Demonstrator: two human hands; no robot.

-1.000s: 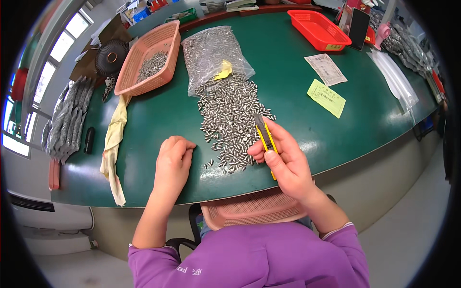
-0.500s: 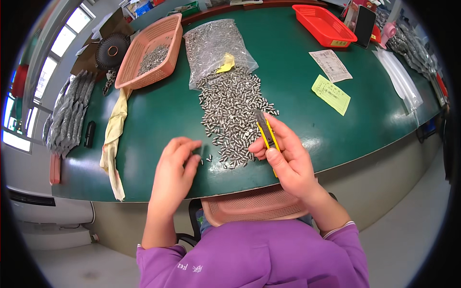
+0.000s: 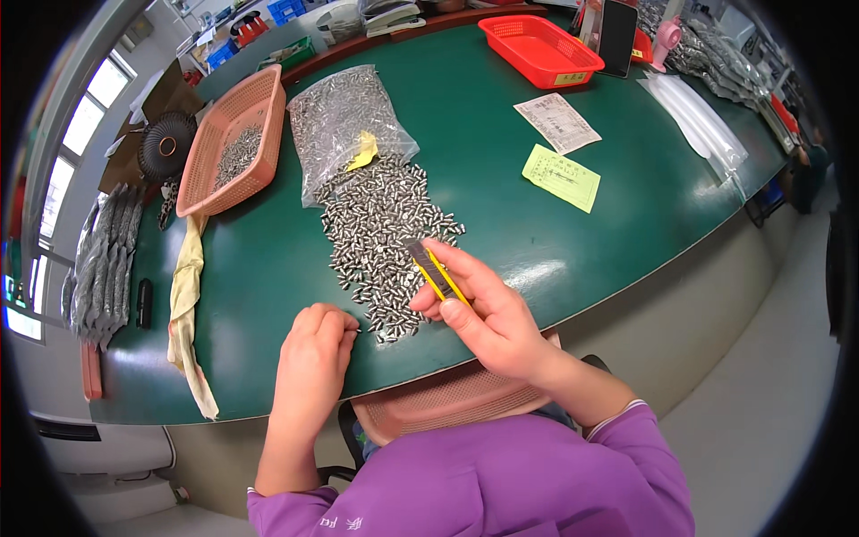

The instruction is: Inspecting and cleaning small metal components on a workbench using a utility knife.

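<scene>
The person's right hand (image 3: 492, 327) has its grip closed around a yellow-and-black utility knife (image 3: 438, 276), pinched between thumb and fingers and slanted up to the left. The knife is above the near right part of a heap of small metal pins (image 3: 380, 237) spread on the green tabletop (image 3: 465, 134). The left hand (image 3: 313, 353) rests on the tabletop near the front edge, just left of the heap's near end, fingers curled inward; whether its grip pinches anything cannot be told.

The heap's far end meets the mouth of a clear plastic bag (image 3: 344, 112) full of similar pins, with a yellow slip (image 3: 363, 150) lying on it. Left of the bag stands a pink basket (image 3: 273, 116) partly filled with small metal parts, and nearer lies a twisted cream cloth strip (image 3: 185, 300). To the right lie a green paper slip (image 3: 562, 177) and a whitish printed sheet (image 3: 557, 122), with a red tray (image 3: 537, 45) beyond them.
</scene>
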